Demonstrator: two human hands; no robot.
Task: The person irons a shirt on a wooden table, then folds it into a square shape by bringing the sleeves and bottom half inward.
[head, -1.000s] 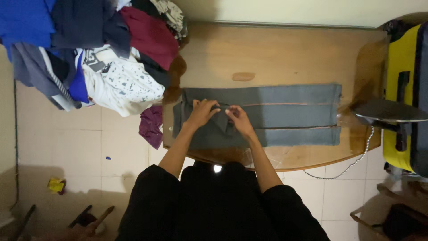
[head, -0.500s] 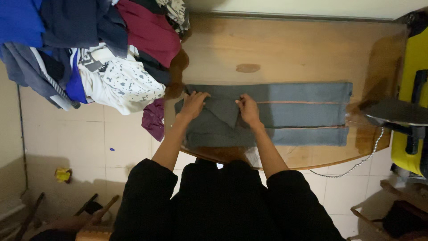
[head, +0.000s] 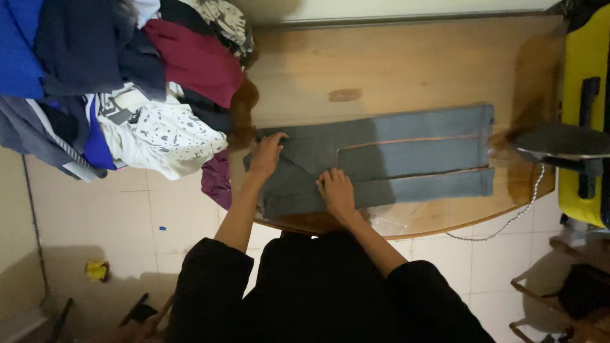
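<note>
A pair of grey trousers (head: 406, 159) with thin orange side seams lies flat on the wooden table (head: 394, 63), its legs pointing right. My left hand (head: 267, 154) presses flat on the waist end at the trousers' left edge. My right hand (head: 337, 192) rests palm down on the lower part of the waist, close to the table's front edge. Both hands lie spread on the cloth and grip nothing.
A heap of mixed clothes (head: 127, 82) is piled at the table's left end, with a purple garment (head: 217, 180) hanging off it. A dark iron (head: 562, 143) with a cord (head: 508, 219) stands at the right end. A yellow and black suitcase (head: 584, 114) stands beyond it.
My hands have moved apart: the left one slid out to the waist's left edge, the right one came down toward the front edge. The view shifted slightly.
</note>
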